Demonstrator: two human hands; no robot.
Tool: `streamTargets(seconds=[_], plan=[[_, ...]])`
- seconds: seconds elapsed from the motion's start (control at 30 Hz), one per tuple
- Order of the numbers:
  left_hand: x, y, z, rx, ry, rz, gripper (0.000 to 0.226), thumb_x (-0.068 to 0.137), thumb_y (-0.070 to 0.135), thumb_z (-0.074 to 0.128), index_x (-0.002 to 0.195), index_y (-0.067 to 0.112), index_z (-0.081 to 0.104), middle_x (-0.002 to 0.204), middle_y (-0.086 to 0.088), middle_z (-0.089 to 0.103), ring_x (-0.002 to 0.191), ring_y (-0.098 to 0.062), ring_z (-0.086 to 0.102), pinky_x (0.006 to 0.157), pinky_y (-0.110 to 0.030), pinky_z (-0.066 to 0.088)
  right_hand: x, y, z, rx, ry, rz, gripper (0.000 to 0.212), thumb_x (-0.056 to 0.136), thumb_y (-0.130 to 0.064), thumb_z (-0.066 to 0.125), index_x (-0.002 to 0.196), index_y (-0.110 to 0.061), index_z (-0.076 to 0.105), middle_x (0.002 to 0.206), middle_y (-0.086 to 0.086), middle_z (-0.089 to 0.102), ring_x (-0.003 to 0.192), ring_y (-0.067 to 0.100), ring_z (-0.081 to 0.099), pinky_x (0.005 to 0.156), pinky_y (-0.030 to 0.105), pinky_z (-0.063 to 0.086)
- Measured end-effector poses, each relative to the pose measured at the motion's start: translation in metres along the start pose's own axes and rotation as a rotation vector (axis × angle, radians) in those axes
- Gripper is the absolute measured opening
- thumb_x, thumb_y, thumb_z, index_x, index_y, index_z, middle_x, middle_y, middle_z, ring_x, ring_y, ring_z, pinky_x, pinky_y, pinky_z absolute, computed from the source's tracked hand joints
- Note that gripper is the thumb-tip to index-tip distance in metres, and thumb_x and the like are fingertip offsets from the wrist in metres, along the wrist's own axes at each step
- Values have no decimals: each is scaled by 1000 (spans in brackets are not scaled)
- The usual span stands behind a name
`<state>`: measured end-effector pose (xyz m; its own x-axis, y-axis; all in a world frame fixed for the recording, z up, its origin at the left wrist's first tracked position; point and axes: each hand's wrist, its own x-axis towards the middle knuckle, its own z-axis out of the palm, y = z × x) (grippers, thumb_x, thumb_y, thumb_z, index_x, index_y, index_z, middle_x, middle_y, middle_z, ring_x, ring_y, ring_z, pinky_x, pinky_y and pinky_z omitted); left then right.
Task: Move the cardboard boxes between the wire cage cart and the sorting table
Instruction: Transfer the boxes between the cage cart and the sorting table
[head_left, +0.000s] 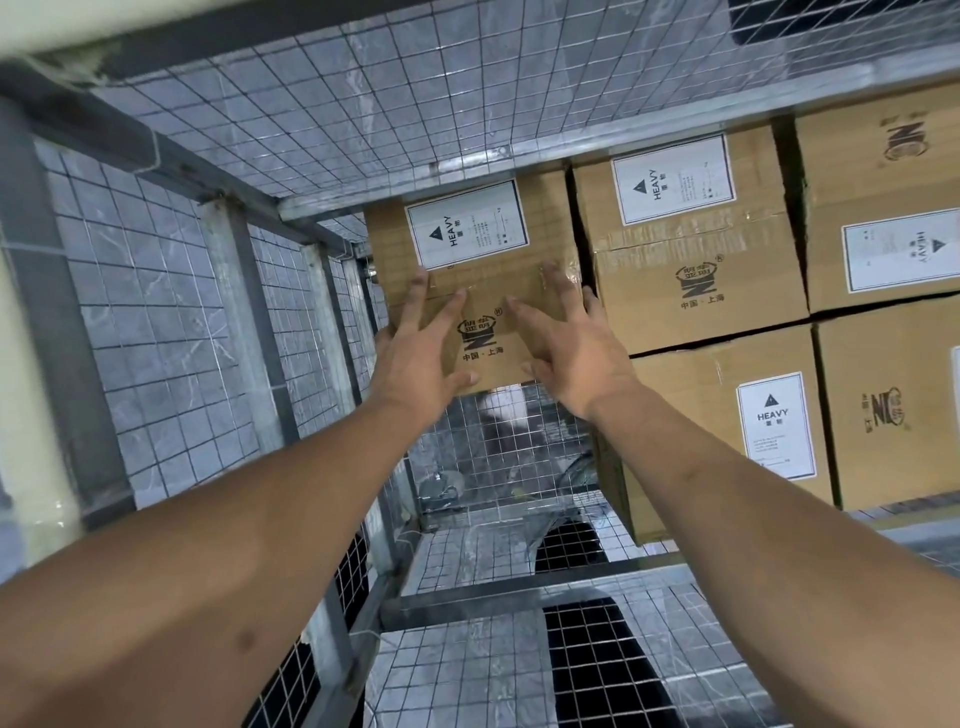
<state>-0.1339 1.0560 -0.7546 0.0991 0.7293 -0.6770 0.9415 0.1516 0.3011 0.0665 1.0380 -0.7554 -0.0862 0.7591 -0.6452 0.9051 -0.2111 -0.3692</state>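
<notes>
Our left hand (415, 348) and right hand (569, 353) press, fingers spread, on the cardboard box (483, 291) straight ahead, high in the left corner of the wire cage cart (171, 322). Both hands are equally near, and we see nothing under the box.

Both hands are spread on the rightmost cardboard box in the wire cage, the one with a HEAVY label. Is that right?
Not quite. The head view shows the left hand and right hand spread on the leftmost cardboard box in the wire cage, not the rightmost. It does carry a HEAVY label.
</notes>
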Motion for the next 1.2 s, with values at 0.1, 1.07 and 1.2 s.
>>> streamTargets(seconds=[0.1,1.07,1.2], plan=[[2,-2,1,-2,-1,1,104,85,40,82,157,59,10,166,26,-23,153,-42,19,116,-65,35,0,1,2,-8,8,-1,81,97,-25,71,158,-51,24,168,-16,-21,157,42,-4,118,63,33],[-113,56,-117,408,35,450,57,104,48,34,152,19,42,150,-7,46,130,-33,52,101,-51,51,-127,-91,-71,65,353,168,48,105,-44,45,147,-23,54,157,10,47,133,34,54,109,49,47],[-153,60,-162,470,56,574,57,104,51,35,154,23,39,160,-6,39,137,-37,46,108,-52,44,-187,-125,-93,77,415,282,55,103,-51,45,152,-26,48,160,10,42,137,34,48,113,46,40]])
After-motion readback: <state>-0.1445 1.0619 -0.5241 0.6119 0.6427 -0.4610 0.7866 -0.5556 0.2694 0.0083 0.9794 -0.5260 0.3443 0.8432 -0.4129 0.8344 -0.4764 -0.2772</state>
